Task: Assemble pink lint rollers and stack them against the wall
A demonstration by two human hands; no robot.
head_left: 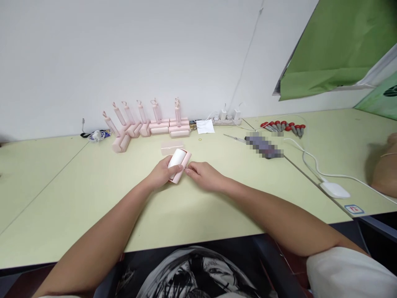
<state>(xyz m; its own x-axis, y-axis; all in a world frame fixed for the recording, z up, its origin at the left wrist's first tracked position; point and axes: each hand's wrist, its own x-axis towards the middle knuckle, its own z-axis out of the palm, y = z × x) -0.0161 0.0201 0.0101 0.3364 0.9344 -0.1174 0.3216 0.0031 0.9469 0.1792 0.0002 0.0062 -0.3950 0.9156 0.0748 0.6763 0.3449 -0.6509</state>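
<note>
My left hand (pixel 161 174) is closed around a pink lint roller (pixel 179 162) with a white roll, holding it just above the pale green table (pixel 93 198). My right hand (pixel 202 174) pinches at the roller's near right edge with its fingertips. A clear pinkish cover (pixel 172 147) lies on the table just behind the roller.
A row of several pink lint rollers (pixel 145 122) stands at the back by the wall. Red-handled tools (pixel 283 127), a dark blurred object (pixel 264 147), a white cable with an adapter (pixel 334 189) and a power strip (pixel 226 118) lie to the right. Another person's arm (pixel 384 169) rests at the far right.
</note>
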